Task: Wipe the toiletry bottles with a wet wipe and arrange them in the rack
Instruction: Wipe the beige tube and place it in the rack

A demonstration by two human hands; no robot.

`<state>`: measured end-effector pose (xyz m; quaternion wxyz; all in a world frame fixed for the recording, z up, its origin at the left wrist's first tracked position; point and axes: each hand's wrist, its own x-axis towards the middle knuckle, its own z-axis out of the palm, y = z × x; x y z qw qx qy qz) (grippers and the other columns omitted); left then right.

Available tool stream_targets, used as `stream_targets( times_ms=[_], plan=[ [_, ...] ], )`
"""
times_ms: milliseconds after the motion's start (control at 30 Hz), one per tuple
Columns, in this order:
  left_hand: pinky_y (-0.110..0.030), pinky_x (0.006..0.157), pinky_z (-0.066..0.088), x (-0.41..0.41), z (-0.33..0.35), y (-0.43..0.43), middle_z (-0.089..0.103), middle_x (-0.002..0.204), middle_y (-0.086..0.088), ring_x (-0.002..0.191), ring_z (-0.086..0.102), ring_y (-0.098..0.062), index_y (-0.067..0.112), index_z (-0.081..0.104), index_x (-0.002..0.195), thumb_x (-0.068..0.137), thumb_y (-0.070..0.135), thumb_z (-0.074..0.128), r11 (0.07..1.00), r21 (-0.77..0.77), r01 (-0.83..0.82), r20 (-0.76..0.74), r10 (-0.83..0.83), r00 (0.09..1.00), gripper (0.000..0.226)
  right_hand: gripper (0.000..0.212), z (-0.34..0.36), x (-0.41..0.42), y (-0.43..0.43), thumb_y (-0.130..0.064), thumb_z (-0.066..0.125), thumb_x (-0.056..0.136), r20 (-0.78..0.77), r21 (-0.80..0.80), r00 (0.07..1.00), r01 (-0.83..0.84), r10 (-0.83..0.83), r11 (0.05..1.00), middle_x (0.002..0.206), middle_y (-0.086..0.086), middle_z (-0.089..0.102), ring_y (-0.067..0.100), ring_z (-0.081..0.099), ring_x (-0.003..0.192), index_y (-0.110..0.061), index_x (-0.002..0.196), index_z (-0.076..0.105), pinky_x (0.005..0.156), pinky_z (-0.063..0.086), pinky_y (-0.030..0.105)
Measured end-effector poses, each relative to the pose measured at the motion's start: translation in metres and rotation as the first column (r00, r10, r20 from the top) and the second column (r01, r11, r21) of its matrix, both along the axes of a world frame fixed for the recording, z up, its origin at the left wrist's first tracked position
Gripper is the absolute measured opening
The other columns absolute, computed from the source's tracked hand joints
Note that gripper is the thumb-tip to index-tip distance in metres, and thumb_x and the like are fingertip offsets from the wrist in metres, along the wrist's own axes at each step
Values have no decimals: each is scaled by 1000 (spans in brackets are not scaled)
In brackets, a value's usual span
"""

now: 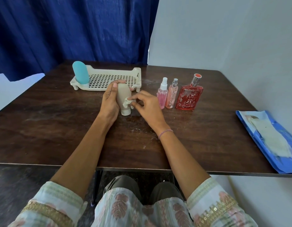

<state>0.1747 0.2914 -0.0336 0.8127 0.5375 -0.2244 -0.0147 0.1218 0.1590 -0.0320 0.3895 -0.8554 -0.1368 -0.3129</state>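
Note:
My left hand (109,99) grips a beige squeeze bottle (123,97), cap end down, just above the table's middle. My right hand (146,105) pinches a crumpled white wet wipe (127,103) against the bottle's right side. Behind them a cream perforated rack (109,77) holds one teal bottle (80,72) standing at its left end. To the right stand a pink spray bottle (162,94), a slimmer peach spray bottle (171,95) and a flat red perfume bottle (189,95) in a row.
A blue wet-wipe pack (264,141) with a white wipe lying on it sits at the right edge of the dark wooden table (52,120). A blue curtain hangs behind, and a pale wall is to the right.

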Motion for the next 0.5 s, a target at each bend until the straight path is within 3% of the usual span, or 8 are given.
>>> stream_targets(
  times_ms=[100,233,400,500],
  plan=[
    [-36,84,49,1,-1,-1,60,103,-3,92,58,-16,19,59,102,101,27,33,998,62,29,41,-32,999,27,18,6,0,2,2,67,80,131,117,988,62,-78,991,96,6,65,8,60,88,-4,96,71,79,53,19],
    [-36,87,47,3,-1,-3,62,101,2,95,57,-14,18,60,101,103,24,33,995,85,45,49,-49,998,28,17,4,0,2,4,68,78,163,136,981,87,-109,987,96,6,65,6,59,89,-5,93,70,80,52,16],
    [-26,84,50,3,4,0,63,99,9,88,60,-2,17,61,97,103,19,34,995,50,-90,-26,92,995,27,17,-4,2,4,2,71,76,42,73,998,47,-50,996,96,4,65,11,62,89,-6,91,72,80,55,27],
    [-31,91,48,6,2,1,63,100,12,92,58,-1,23,62,94,103,21,36,986,68,-153,-39,156,987,27,19,-6,3,3,2,73,75,-50,42,999,12,-10,999,92,3,65,12,63,82,-8,90,73,77,55,28]
  ],
)
